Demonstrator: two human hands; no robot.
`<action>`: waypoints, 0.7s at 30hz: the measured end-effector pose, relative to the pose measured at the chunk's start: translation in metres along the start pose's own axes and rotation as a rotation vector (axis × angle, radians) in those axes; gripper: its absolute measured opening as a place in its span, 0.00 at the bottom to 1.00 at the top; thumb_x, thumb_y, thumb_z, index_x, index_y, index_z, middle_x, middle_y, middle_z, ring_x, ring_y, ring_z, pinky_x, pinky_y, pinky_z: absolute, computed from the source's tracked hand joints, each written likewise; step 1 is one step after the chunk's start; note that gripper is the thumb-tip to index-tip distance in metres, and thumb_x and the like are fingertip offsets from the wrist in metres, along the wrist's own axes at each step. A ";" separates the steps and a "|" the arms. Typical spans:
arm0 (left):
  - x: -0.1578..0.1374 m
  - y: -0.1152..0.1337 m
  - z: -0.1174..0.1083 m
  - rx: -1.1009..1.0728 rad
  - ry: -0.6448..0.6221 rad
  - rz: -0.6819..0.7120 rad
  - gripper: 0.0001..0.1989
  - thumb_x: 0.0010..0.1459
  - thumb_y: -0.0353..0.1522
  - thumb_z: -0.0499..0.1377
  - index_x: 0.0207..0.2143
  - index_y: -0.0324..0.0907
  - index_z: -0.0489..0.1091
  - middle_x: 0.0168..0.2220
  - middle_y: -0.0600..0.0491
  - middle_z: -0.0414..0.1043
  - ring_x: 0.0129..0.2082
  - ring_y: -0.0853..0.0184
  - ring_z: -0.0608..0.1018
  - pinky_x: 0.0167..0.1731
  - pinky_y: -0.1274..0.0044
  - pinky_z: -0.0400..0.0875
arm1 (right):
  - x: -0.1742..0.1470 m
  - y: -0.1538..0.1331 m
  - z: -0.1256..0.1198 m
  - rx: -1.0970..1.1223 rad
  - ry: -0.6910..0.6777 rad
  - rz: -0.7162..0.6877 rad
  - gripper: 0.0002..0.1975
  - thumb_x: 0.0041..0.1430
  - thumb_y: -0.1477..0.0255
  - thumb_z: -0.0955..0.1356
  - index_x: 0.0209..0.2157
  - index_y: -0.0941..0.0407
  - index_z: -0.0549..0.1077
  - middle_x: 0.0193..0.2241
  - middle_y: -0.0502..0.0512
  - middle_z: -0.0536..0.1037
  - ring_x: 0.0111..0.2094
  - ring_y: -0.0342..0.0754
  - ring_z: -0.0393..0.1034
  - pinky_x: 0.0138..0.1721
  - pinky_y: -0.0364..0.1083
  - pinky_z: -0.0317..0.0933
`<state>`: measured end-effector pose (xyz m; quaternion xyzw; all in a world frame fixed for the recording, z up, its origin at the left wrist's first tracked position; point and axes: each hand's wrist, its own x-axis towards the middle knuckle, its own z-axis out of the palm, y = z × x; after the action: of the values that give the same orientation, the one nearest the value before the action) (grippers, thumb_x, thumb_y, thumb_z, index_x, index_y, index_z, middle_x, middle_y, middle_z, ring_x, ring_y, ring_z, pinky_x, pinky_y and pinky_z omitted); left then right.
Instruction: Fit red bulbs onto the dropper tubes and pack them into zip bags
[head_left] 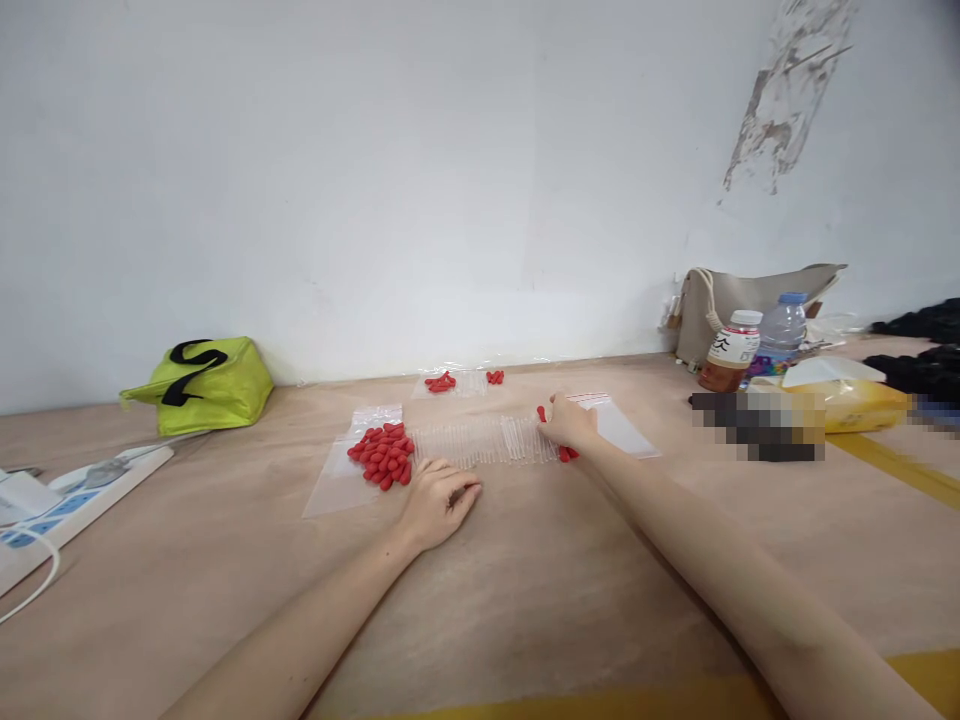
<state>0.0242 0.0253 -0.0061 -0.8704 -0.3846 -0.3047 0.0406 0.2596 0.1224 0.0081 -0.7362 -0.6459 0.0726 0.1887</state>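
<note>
Forearms [345, 610] point toward the desk's [517, 600] back edge, left grip [437, 503] loosely open, right grip's [570, 422] hold unclear, beside likely light, slippery tubes [480, 443] best pinched mid-length.

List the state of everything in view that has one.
Left hand: loosely curled beside red pieces
Right hand: at clear tubes' right end, grip unclear
Red pieces: mostly heaped on left plastic bag
Clear tubes: laid side by side
White-capped bottle: standing, closed
Blue-capped bottle: standing, closed
Tissue pack: open, tissue showing
Power strip: sockets up
</note>
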 end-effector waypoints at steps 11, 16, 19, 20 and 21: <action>0.000 -0.001 0.000 -0.036 -0.036 0.009 0.10 0.57 0.33 0.51 0.32 0.44 0.72 0.26 0.54 0.74 0.29 0.65 0.72 0.34 0.72 0.60 | -0.012 0.035 -0.020 0.105 0.082 -0.107 0.08 0.46 0.66 0.63 0.26 0.55 0.71 0.25 0.52 0.75 0.31 0.47 0.68 0.30 0.43 0.53; 0.000 0.000 0.001 -0.011 -0.031 0.004 0.08 0.57 0.32 0.51 0.30 0.44 0.70 0.25 0.55 0.73 0.29 0.65 0.70 0.34 0.72 0.60 | -0.019 0.063 -0.020 0.155 0.181 -0.090 0.12 0.45 0.61 0.64 0.23 0.55 0.72 0.24 0.51 0.75 0.27 0.44 0.67 0.25 0.41 0.51; -0.001 0.001 0.001 0.056 0.032 -0.040 0.08 0.55 0.34 0.53 0.26 0.43 0.68 0.24 0.54 0.71 0.30 0.64 0.69 0.36 0.71 0.58 | -0.020 0.068 -0.020 0.198 0.116 -0.144 0.13 0.45 0.60 0.64 0.25 0.55 0.72 0.24 0.50 0.74 0.25 0.43 0.66 0.24 0.40 0.52; 0.000 0.001 0.000 0.084 0.053 -0.062 0.08 0.55 0.34 0.53 0.25 0.43 0.68 0.25 0.54 0.70 0.31 0.64 0.69 0.36 0.70 0.58 | -0.020 0.068 -0.021 0.220 0.060 -0.206 0.12 0.45 0.62 0.64 0.27 0.55 0.73 0.24 0.49 0.74 0.25 0.43 0.66 0.25 0.40 0.53; 0.002 0.001 -0.001 0.112 0.066 -0.088 0.07 0.54 0.34 0.54 0.26 0.43 0.68 0.27 0.53 0.70 0.32 0.63 0.68 0.36 0.70 0.58 | -0.020 0.068 -0.023 0.240 0.001 -0.281 0.10 0.45 0.65 0.64 0.28 0.55 0.73 0.25 0.48 0.75 0.26 0.42 0.66 0.26 0.40 0.54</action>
<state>0.0254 0.0258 -0.0041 -0.8385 -0.4375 -0.3126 0.0883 0.3277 0.0922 0.0011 -0.6110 -0.7289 0.1219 0.2837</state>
